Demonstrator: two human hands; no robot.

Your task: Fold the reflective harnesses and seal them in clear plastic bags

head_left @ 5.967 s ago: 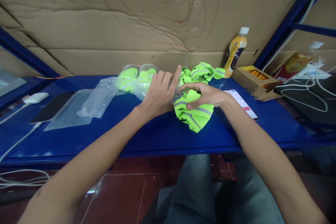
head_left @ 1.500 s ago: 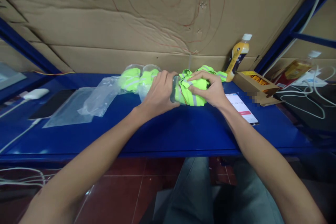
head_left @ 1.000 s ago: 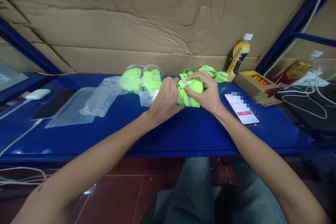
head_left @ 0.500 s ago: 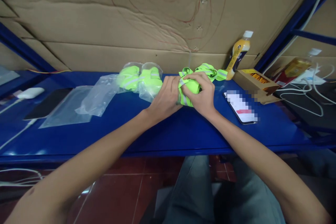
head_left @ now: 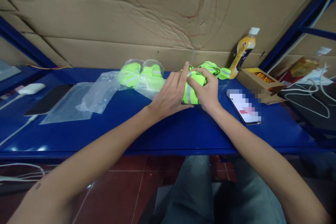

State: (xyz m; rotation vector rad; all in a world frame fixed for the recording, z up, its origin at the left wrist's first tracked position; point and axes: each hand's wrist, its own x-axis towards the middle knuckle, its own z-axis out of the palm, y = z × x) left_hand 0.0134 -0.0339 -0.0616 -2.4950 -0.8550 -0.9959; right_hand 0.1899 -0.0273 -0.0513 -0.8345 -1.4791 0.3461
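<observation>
A neon-green reflective vest [head_left: 189,92] with silver stripes is bundled into a tight roll between my hands. My right hand [head_left: 207,89] is wrapped round its right side, fingers curled over the top. Along the left side lies my left hand [head_left: 172,92], its index finger lifted and its thumb under the near edge of the roll. Loose neon straps [head_left: 214,69] trail behind my right hand on the table. To the left stand two similar neon bundles in clear plastic bags, one bundle [head_left: 130,74] beside the other bundle [head_left: 152,76]. The roll's underside is hidden.
On the blue table [head_left: 147,136], empty clear bags [head_left: 98,92] lie left, beside a dark phone [head_left: 48,99] and white charger [head_left: 31,88]. At right are a lit phone [head_left: 244,106], a drink bottle [head_left: 243,54] and an open carton [head_left: 259,84]. Cardboard [head_left: 118,17] stands behind.
My left hand's index finger has lifted and straightened from the roll. The roll has turned slightly, its silver stripe now upright on the near face. The view has shifted a little.
</observation>
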